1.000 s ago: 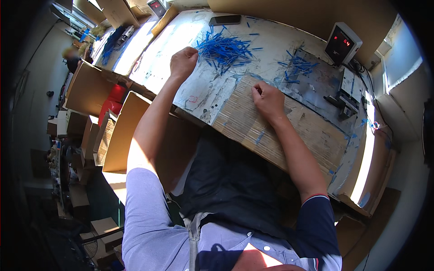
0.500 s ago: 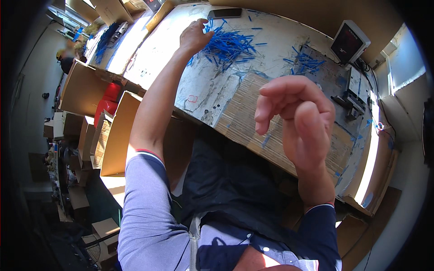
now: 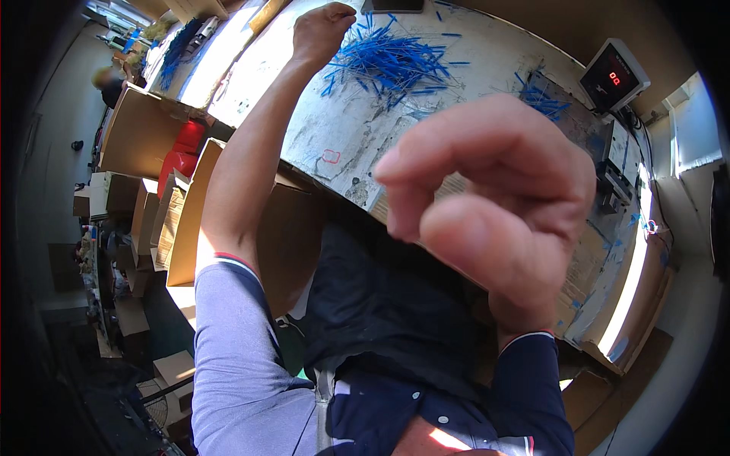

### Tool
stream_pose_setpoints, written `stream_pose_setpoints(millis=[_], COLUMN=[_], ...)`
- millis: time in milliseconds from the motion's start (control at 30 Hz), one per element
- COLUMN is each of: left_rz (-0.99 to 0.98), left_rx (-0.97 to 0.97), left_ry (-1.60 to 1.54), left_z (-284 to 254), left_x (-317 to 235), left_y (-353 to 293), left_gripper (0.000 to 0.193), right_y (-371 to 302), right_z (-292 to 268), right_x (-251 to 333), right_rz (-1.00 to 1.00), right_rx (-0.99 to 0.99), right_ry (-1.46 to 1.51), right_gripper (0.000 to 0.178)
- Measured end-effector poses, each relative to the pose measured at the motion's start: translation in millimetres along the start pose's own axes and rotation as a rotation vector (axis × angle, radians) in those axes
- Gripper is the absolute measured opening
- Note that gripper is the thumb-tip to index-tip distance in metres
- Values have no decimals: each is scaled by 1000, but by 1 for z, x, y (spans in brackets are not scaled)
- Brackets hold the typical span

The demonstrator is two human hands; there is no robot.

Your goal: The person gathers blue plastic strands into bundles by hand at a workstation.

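Observation:
A loose pile of thin blue sticks with fine wire-like ends lies on the worn white table. Beside the pile's far left edge is my left hand, its arm stretched out and its fingers curled closed. Whatever those fingers hold, if anything, is too small or hidden to make out. Raised close to the camera, my right hand is bent, with a gap between thumb and index finger and nothing seen in it. Part of a smaller heap of blue sticks shows beyond the right hand.
A dark phone lies at the far edge. On the right stand a display with lit red digits and a small metal device with cables. Cardboard boxes and a red object are left of my arm. Another person is far left.
My left hand has closed its fingers and shifted slightly up and left. My right hand has come closer to the camera. The display's red digits now show.

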State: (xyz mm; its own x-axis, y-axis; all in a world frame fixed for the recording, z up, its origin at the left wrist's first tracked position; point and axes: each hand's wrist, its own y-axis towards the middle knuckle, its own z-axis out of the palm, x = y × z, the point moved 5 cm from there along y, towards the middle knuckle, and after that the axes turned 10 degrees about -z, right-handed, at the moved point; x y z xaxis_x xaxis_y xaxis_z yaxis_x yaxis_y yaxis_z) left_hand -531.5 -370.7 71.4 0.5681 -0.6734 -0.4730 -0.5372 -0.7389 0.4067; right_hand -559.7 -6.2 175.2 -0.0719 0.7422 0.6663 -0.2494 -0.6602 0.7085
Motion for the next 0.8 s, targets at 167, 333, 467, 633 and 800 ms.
stream_pose_setpoints(millis=[167, 333, 467, 633, 800], left_rz=[19, -41, -116, -176, -42], left_rx=[-190, -23, 213, 306, -232], left_ry=[-229, -426, -659, -705, 172], left_z=[-56, -62, -23, 9, -3], left_x=[3, -40, -67, -49, 11], left_y=[-12, -66, -117, -121, -83], left_gripper=[25, 26, 23, 26, 29], right_y=[4, -13, -19, -41, -53], right_z=[-69, -106, -83, -82, -90], right_x=[-138, -181, -204, -239, -261], right_rz=[303, 238, 149, 504, 454], right_rx=[-362, -486, -233, -212, -496], right_ry=[-276, -579, -543, -181, -119], right_gripper=[16, 21, 21, 21, 20])
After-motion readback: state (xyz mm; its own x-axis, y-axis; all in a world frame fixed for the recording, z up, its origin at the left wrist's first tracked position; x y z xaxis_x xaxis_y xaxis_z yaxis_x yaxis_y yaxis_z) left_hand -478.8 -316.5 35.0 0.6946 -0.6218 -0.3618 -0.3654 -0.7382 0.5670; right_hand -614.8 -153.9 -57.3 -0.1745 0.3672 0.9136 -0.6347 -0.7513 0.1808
